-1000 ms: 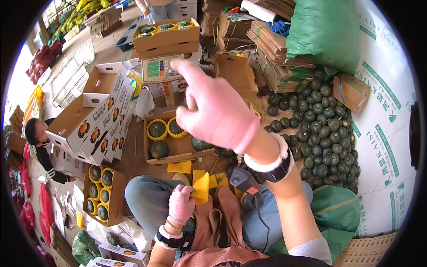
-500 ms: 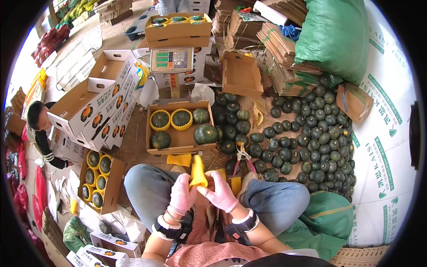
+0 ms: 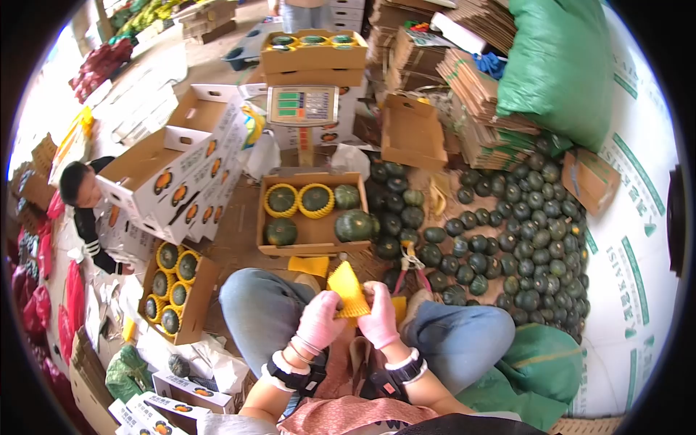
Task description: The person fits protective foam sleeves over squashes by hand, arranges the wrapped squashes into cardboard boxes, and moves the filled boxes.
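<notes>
Both hands now work together on one yellow net sleeve (image 3: pixel 349 291): the left hand (image 3: pixel 321 320) has its fingers curled closed on the near left edge, and the right hand (image 3: pixel 378 317) pinches the right side. A second ago the right hand reaches out toward the scale (image 3: pixel 303 106) while the left grips the sleeve alone; half a second ago both hands meet on it and it stands narrow between them. Now it spreads wider, its top leaning to the left.

Ahead of the hands and apart from them, the open carton (image 3: pixel 312 251) holds the same load as half a second ago, two netted pumpkins (image 3: pixel 316 200) and three bare ones (image 3: pixel 356 225). Just ahead of the left hand lies a flat spare sleeve (image 3: pixel 308 265); well to the right of the right hand spreads the pumpkin pile (image 3: pixel 536 232).
</notes>
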A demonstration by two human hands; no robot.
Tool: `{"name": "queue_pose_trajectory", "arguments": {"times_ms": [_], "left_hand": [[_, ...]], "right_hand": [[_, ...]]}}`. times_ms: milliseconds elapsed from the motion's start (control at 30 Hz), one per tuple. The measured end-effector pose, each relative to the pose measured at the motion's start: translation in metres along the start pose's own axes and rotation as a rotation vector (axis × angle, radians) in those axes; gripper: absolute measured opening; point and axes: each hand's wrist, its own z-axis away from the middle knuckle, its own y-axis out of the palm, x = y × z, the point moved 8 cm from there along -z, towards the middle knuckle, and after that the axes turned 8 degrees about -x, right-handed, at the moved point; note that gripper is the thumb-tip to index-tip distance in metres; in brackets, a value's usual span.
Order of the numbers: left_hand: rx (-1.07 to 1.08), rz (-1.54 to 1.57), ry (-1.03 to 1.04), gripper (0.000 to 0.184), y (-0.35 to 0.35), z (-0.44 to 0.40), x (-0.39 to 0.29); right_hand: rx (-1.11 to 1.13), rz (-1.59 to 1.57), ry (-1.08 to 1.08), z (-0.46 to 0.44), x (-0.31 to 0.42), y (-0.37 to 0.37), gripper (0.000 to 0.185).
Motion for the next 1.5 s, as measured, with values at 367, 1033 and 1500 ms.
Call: {"name": "queue_pose_trajectory", "arguments": {"times_ms": [367, 1033, 1500], "left_hand": [[0.032, -0.030, -0.148, 0.026, 0.000, 0.001, 0.009], [-0.090, 0.126, -0.159, 0.017, 0.001, 0.000, 0.030], [0.186, 1.312, -0.821, 0.030, 0.059, 0.020, 0.066]], "right_hand": [[0.051, -0.064, 0.045, -0.005, 0.016, -0.003, 0.030], [0.093, 0.218, -0.093, -0.002, -0.011, 0.002, 0.033], [0.046, 0.075, -0.037, -0.010, 0.014, -0.010, 0.023]]}}
